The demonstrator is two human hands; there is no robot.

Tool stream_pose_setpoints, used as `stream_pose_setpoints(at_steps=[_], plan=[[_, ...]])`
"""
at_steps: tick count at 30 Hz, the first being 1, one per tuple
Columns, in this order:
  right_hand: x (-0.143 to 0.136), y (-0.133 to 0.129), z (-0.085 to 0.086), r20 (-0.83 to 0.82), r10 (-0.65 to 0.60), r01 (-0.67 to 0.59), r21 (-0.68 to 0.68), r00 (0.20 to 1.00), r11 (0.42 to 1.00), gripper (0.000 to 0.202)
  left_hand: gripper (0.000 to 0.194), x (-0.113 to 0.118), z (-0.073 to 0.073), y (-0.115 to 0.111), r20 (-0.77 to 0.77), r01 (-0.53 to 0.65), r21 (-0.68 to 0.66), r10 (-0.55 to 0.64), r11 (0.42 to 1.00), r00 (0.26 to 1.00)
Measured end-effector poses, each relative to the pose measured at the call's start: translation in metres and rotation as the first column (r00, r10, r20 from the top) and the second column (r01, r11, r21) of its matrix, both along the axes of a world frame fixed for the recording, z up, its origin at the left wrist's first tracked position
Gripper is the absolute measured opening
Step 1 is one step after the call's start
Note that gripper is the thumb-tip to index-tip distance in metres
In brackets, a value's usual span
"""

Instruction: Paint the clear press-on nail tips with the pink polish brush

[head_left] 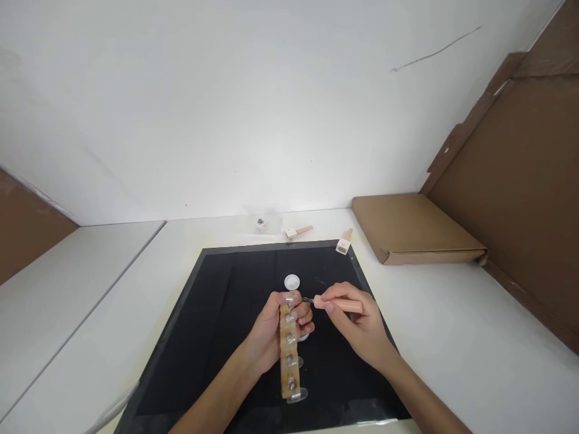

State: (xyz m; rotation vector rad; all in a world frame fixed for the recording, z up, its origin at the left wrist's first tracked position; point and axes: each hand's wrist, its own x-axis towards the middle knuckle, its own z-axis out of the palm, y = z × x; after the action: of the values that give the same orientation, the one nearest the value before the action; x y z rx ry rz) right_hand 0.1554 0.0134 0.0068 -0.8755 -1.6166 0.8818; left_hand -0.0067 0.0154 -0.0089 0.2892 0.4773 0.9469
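Over black mat — pink-handled brush, clear, seemingly plastic nail tips.

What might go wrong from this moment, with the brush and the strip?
The brush in the right hand points close to the left hand; a slip might touch its fingers.

The lowest clear piece sticks out past the strip, so a knock might loosen it.

The white dish is just beyond the left hand, which could bump it.

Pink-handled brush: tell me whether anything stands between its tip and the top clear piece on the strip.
A fingertip of the left hand sits beside the top clear piece, on the side facing the brush. Nothing else visible stands between them.
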Motion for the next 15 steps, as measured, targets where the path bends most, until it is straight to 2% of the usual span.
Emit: stream_pose_setpoints(at_steps=[7,11,15], plan=[[0.0,0.0,-0.002,0.004,0.183,-0.183,0.068,0.983,0.981,0.014,0.017,0.005,0.007,-0.002,-0.112,-0.029,-0.059,0.022,0.998,0.993],[-0.001,0.001,-0.004,0.051,0.172,-0.176,0.082,0.984,0.981,0.015,0.017,0.008,0.012,-0.003,-0.153,-0.045,-0.07,0.034,0.997,0.988],[-0.001,0.002,-0.003,0.068,0.146,-0.155,0.146,0.987,0.977,0.016,0.017,0.008,0.015,-0.003,-0.111,-0.026,-0.093,0.016,0.995,0.994]])
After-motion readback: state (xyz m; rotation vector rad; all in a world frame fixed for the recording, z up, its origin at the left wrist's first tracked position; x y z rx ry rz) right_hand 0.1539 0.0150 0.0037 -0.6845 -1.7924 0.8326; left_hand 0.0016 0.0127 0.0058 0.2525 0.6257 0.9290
